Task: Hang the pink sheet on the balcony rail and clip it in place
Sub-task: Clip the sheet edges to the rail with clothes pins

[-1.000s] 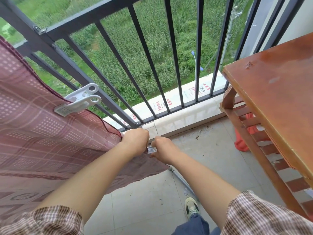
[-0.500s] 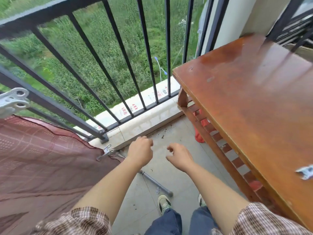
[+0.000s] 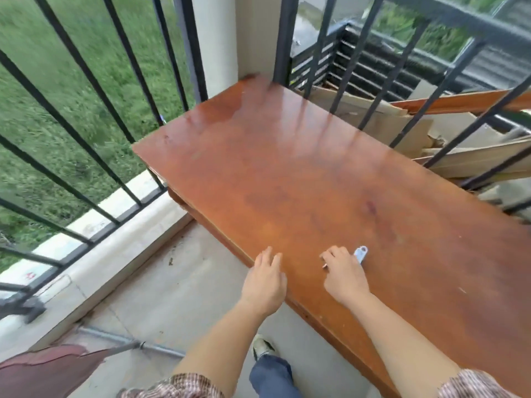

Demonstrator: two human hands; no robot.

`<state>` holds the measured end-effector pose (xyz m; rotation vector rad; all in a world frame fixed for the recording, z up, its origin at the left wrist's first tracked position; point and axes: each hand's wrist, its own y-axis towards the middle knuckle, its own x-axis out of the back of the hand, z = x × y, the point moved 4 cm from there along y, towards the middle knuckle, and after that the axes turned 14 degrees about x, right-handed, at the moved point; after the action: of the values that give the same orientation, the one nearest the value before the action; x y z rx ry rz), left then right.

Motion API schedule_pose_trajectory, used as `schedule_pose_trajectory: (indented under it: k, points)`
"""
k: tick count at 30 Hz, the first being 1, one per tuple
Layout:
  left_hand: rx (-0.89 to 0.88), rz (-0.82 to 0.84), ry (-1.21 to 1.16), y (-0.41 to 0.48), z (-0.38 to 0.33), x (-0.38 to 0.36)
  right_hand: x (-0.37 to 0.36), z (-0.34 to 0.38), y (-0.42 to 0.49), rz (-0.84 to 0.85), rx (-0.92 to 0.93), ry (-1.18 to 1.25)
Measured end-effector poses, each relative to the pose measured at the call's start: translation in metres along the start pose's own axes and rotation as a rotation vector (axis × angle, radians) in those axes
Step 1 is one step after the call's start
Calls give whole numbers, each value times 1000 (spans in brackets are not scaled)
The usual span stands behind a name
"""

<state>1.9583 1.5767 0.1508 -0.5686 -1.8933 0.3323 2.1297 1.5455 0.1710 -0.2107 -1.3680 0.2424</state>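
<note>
The right grip (image 3: 344, 278) lies knuckles-up on the brown wooden tabletop (image 3: 316, 173), its fingers curled down over a small pale clip (image 3: 361, 253). Only the clip's ring end shows, past the knuckles, so I cannot tell whether the fingers have closed on it or only rest on it. The left grip (image 3: 264, 282) holds nothing. Its fingers are loose and slightly spread, with the tips at the tabletop's near edge and the palm out over the floor (image 3: 178, 282). The 2 grips are near each other but apart, both at the near left part of the tabletop. The pink sheet (image 3: 43, 372) shows only as a dark pink corner at the bottom left of the view, low by the floor and well apart from both grips. A grey metal rod (image 3: 129, 341) lies on the floor just beside the sheet's edge. The black railing (image 3: 86, 145) runs along the left side, with grass (image 3: 43, 81) beyond its bars. More bars stand behind the tabletop on the right, where flattened cardboard (image 3: 388, 122) is piled. A pale pillar (image 3: 215, 38) stands at the corner between the 2 runs of bars. Checked sleeves (image 3: 178, 386) cover both upper forearms, and below them show 1 blue trouser leg (image 3: 273, 374) and 1 shoe (image 3: 263, 347) on the floor.
</note>
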Motion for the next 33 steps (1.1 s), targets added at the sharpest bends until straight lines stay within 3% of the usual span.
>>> schedule_pose_trajectory:
  k: [11, 16, 24, 33]
  points:
    - [141, 255, 314, 21, -33, -49, -16, -49, 16, 99, 227, -265]
    - [174, 293, 223, 25, -31, -26, -7, -39, 27, 86, 249, -271]
    - [318, 13, -15, -14, 32, 38, 10, 63, 64, 166, 403, 51]
    - [709, -373, -339, -151, 231, 102, -4, 317, 50, 270, 836, 82]
